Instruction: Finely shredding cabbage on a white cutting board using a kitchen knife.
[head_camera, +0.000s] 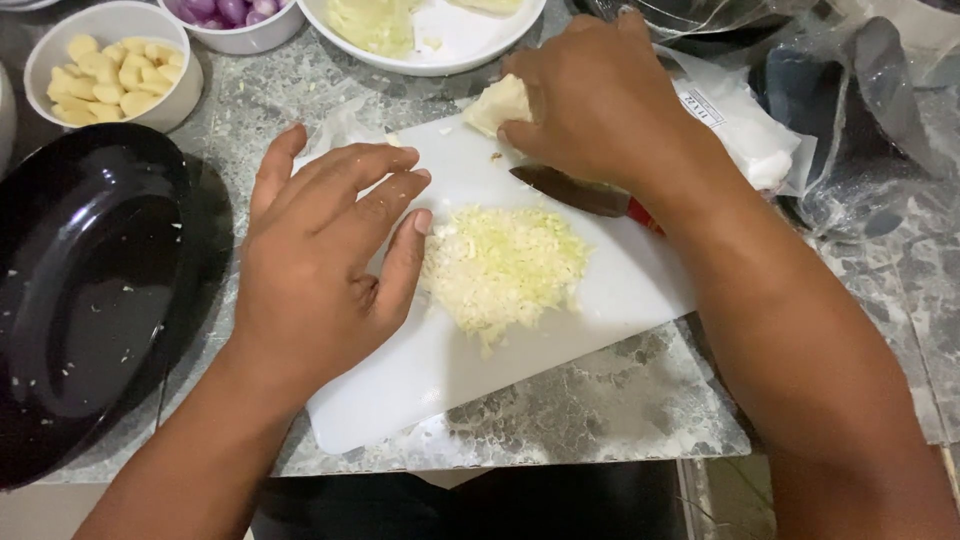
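Grey mottled stone makes up the counter (620, 400) beneath both hands. Left of the left hand sits a big black oval dish (90, 290), glossy and flecked with pale crumbs. Under the hands lies a white cutting board (560, 330), tilted across the counter. Beyond the right hand, at the far edge, stands a white plate (450, 45) with pale cabbage pieces on it; a clear plastic bag (750, 135) with something white inside lies just to the right of that hand's wrist. Beyond the left hand is a white bowl of peeled garlic cloves (105, 70), and next to it a smaller bowl of purple shallots (235, 15).

The left hand (320, 260) rests flat and open on the board, fingers spread a little, its fingertips touching the edge of a heap of finely chopped cabbage (505, 265). The right hand (600, 100) is curled over a pale cabbage chunk (497, 103) at the board's far edge, gripping it. Between the two hands, just below the right one, a knife (575, 192) with a dark blade and red handle lies on the board, unheld.
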